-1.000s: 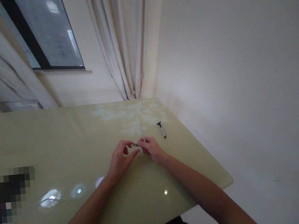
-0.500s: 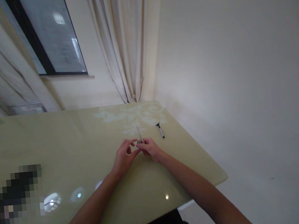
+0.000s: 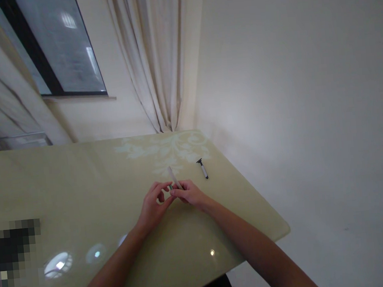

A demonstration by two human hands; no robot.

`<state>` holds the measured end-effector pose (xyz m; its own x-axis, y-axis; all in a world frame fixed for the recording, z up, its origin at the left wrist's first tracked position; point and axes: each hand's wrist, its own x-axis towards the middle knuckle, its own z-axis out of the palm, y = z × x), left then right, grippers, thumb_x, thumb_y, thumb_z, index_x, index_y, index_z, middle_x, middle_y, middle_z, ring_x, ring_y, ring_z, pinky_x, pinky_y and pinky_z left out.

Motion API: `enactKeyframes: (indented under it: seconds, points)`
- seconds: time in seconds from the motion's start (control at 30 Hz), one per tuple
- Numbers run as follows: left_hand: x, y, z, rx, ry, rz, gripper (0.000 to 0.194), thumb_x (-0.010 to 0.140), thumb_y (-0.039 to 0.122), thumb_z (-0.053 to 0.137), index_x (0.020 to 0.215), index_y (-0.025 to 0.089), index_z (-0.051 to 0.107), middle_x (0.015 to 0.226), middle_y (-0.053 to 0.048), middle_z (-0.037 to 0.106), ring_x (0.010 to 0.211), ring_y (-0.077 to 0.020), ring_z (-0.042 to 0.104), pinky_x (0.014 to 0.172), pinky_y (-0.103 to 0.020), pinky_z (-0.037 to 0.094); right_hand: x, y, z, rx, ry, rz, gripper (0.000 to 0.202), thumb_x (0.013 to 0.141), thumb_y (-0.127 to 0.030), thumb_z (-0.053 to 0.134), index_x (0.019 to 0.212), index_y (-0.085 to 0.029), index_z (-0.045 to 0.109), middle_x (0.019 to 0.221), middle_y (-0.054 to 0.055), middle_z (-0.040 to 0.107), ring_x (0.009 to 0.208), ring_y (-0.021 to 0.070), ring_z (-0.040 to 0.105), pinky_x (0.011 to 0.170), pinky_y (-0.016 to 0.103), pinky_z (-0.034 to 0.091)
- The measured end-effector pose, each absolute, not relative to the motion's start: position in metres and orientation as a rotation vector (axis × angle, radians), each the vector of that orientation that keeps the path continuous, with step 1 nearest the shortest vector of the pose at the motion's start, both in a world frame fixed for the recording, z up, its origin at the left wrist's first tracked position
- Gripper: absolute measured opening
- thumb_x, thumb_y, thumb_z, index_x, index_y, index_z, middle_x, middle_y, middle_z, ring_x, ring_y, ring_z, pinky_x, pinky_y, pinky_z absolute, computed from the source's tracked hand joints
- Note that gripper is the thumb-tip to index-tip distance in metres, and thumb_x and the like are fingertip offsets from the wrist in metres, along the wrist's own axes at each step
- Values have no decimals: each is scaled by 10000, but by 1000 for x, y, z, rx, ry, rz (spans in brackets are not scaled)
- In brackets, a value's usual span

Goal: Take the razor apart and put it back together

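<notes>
Over the middle of the table, my right hand (image 3: 189, 193) grips a pale, slender stick-like object (image 3: 173, 176) that points up and away. A small green and white piece (image 3: 170, 187) sits between the fingertips of both hands, too small to name. My left hand (image 3: 154, 205) is curled, its index finger and thumb closing on that small piece from the left. Beyond my right hand lies a razor (image 3: 203, 169) with a black head and a grey handle, touched by neither hand.
The glossy pale green table (image 3: 81, 184) ends at a rounded right corner beside a white wall (image 3: 302, 107). A dark pixelated object (image 3: 15, 243) lies at the left. Curtains (image 3: 157, 57) and a window (image 3: 58, 43) stand behind the table.
The view has shifted slightly, so things sit a little further left. Both hands stay together, and the small green piece is tilted differently between the fingertips.
</notes>
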<state>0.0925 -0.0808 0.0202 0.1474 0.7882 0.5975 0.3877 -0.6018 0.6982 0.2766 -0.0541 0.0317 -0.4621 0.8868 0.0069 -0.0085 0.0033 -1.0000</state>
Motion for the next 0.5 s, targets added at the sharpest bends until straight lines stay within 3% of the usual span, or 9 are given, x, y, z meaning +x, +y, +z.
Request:
enactKeyframes:
  seconds: [0.1,0.2,0.5]
  points:
    - [90,-78,20,2007,1153,1473,324,913,353,716,1220,252,699,925,6,617,626,-99,521,629,-240,507,282,-50,30,-947,-1577,1518,513,896,-664,643,916,-154,699,612,-64,426,508,90,319,485,243,217]
    - [83,-73,19,1898,1219,1504,346,910,347,698,1243,254,695,967,0,606,627,-97,522,626,-246,510,293,-45,31,-993,-1704,1418,580,993,-662,495,974,-141,749,632,-48,423,534,100,352,511,241,261]
    - [75,-61,9,1660,1303,1416,438,856,411,718,1248,219,693,1036,-38,648,727,-137,590,666,-281,543,295,-47,31,-923,-1876,1296,486,1034,-572,508,1080,-138,723,609,-55,465,535,106,387,549,238,314]
